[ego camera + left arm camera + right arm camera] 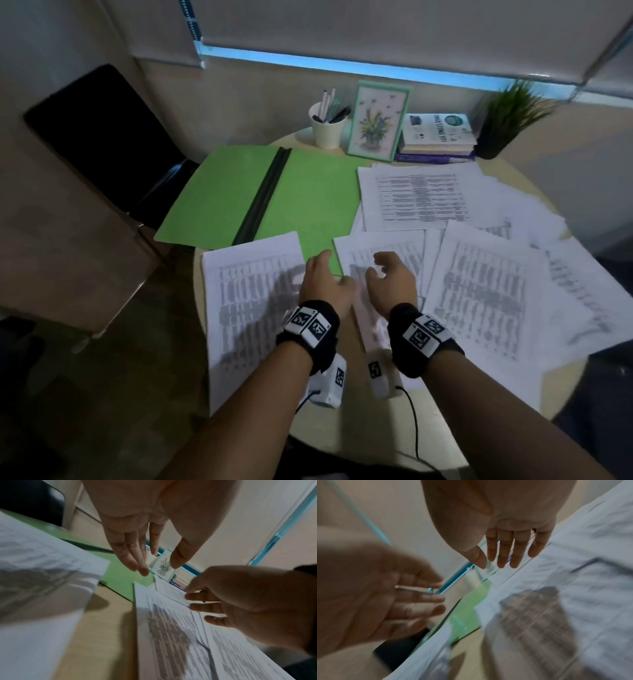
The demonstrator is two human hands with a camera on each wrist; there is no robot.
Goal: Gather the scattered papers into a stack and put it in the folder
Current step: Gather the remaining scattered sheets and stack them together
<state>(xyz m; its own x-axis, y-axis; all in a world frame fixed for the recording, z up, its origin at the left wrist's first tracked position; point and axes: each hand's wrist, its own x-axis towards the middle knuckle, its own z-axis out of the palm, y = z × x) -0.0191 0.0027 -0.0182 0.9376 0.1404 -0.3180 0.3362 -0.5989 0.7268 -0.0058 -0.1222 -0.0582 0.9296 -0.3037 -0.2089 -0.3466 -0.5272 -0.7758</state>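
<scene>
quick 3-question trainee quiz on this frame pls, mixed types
1. True or false: the green folder lies open on the table.
2. Multiple choice: the hands, left and right, are: A) both open, holding nothing; B) both gripping a stack; C) left holding a pen.
3. Fill in: the white cup behind the folder holds ____.

Key: 1 true; 2 A; 3 pens.
</scene>
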